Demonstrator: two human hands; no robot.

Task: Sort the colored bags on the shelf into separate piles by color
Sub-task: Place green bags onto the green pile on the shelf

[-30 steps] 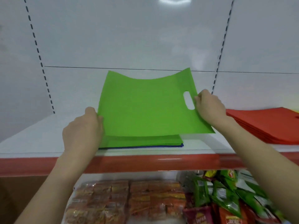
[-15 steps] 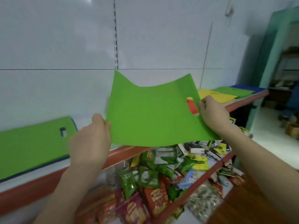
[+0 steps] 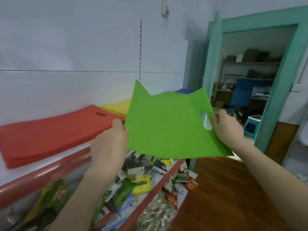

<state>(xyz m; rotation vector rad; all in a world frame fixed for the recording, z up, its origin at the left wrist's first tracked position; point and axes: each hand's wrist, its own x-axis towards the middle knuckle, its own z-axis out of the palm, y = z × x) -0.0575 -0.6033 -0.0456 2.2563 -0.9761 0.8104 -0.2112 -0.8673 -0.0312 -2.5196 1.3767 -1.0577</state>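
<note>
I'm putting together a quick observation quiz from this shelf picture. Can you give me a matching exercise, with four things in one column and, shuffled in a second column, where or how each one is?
Things
1. green bag
2. red pile
3. yellow pile
4. snack packets

Places or states
A. heaped lower down, beneath the piles of bags
B. held in the air between the left hand and the right hand
C. lying flat at the left of the view, fully in sight
D. partly hidden behind the held bag

Pairs: 1-B, 2-C, 3-D, 4-A
</note>
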